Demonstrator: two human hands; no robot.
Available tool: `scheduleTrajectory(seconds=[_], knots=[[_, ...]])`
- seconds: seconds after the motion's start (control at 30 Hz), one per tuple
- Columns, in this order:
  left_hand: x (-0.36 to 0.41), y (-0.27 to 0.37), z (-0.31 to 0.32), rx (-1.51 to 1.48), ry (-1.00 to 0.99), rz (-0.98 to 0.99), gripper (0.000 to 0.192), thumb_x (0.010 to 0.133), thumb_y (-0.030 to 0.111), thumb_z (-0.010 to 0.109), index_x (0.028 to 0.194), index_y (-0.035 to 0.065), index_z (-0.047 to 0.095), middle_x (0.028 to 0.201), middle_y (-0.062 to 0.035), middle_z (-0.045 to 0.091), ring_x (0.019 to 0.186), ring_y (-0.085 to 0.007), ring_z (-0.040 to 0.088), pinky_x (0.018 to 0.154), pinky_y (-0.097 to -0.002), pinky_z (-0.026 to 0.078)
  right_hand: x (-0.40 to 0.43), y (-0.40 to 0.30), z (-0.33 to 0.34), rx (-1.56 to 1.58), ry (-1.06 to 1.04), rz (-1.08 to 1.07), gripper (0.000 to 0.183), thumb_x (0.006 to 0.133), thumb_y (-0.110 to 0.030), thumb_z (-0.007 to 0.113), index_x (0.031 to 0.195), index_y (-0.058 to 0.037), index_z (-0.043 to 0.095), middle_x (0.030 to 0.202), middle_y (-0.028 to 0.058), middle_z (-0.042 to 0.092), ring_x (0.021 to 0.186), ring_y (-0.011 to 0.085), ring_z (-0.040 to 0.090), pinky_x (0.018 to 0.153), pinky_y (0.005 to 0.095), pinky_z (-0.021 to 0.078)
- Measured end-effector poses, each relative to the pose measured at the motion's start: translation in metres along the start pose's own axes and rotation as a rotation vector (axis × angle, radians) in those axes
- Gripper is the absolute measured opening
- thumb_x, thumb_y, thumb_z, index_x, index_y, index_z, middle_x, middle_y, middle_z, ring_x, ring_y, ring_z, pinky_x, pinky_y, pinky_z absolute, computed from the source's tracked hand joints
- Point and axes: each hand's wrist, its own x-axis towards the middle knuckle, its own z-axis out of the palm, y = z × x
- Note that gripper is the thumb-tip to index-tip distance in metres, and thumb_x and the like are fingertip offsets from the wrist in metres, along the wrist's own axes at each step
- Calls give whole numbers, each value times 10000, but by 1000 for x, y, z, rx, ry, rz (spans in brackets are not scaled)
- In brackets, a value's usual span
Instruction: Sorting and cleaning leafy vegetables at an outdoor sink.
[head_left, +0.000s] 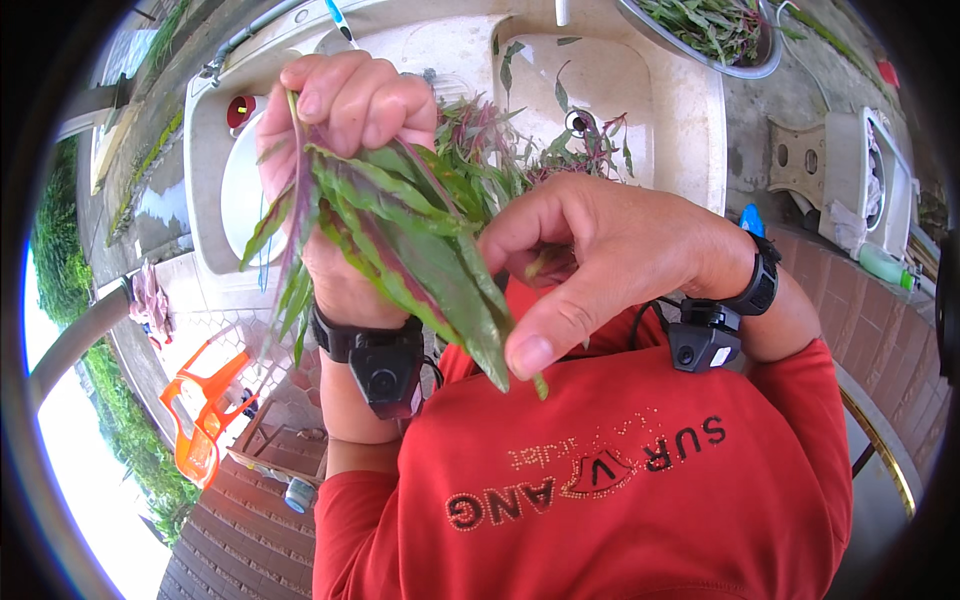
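Note:
My left hand (352, 105) is raised over the sink, its fingers closed around a bunch of leafy greens (405, 217). The long leaves are green with purple midribs and hang down to the right. My right hand (600, 255) is just right of the leaf tips, thumb extended and fingers curled. A bit of greenish stem (551, 261) shows inside the curled fingers, and a green tip (541, 387) pokes out below the thumb; the rest is hidden. Behind the hands, more purple-stemmed greens (480, 142) lie in the sink (622, 67), some around its drain (579, 122).
A metal basin (765, 56) of greens stands at the sink's upper right. At left in the sink is a white basin (244, 202) beside a red container (241, 112). A toothbrush-like item (341, 21) lies on the rim. An orange plastic chair (202, 412) is at lower left.

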Motion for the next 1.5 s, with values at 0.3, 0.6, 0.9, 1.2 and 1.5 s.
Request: scheduleTrajectory(seconds=[0.3,0.6,0.9,1.2,1.5], knots=[[2,4,-1,43,-16,-18,167,869,197,480,861,31,492,564,53,326,492,-72,281,538,-231,273,0,20,-1,102,75,-123,306,715,-280,705,605,-45,541,531,-61,444,478,22,350,436,207,240],[-1,15,-5,33,-147,-51,283,902,179,396,1058,-47,465,606,33,395,563,-100,428,601,-265,342,-18,8,-2,114,269,-51,199,785,-213,630,733,-30,570,573,-72,431,504,-1,375,421,176,272],[-19,15,-8,281,22,-17,269,884,140,425,1110,-5,440,773,-25,516,774,-218,535,801,-370,421,-31,10,-8,38,417,-234,211,819,-190,566,773,14,589,591,-48,438,562,10,369,476,199,287],[-24,22,-7,970,190,-304,253,873,164,469,1071,7,462,843,-114,578,554,-141,516,537,-227,432,-48,8,-13,40,466,-283,211,811,-137,552,673,20,524,571,-44,401,546,18,345,473,207,273],[-18,25,-10,1057,337,-291,253,903,194,434,1061,0,464,599,26,379,387,-26,288,389,-178,238,-60,27,-24,-19,527,-223,198,799,-143,554,668,5,541,585,-31,447,538,25,379,478,204,300]])
